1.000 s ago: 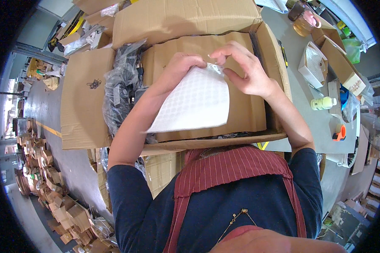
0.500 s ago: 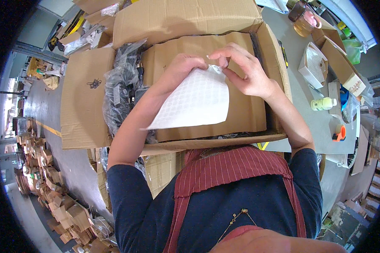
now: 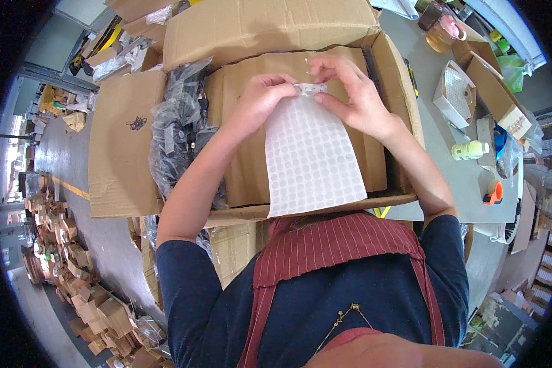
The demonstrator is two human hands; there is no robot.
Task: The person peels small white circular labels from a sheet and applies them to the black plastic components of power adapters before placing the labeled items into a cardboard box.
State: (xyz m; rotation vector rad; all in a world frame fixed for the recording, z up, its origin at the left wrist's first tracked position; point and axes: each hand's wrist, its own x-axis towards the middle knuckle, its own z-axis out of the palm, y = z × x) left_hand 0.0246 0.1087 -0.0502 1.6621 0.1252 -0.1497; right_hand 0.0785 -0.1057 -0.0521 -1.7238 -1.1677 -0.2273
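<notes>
A white sheet of round stickers (image 3: pixel 313 153), covered in rows of pale dots, hangs from my hands over the open carton and down past its near rim. My left hand (image 3: pixel 265 101) pinches its narrow top end between thumb and fingers. On the other side of that end, my right hand (image 3: pixel 356 98) has its thumb against the sheet, with its middle finger curled close by. Its index finger is raised apart, with a tiny white spot at the tip that I cannot make out. Beneath lies a flat brown cardboard sheet (image 3: pixel 245 178) inside the carton (image 3: pixel 405 122).
Clear plastic wrap (image 3: pixel 172 141) around black items and cables fills the carton's left side. On the grey table (image 3: pixel 435 178) at right are a pale-capped bottle (image 3: pixel 470 151), an orange tape dispenser (image 3: pixel 492 192), a white box (image 3: pixel 455 95) and a glass jug (image 3: pixel 441 40). Cardboard boxes (image 3: pixel 107 313) crowd the floor at lower left.
The sticker sheet has swung from a slanted, tilted position to hang flatter toward me, its dotted face now showing. My hands have shifted slightly, and the right index finger has risen.
</notes>
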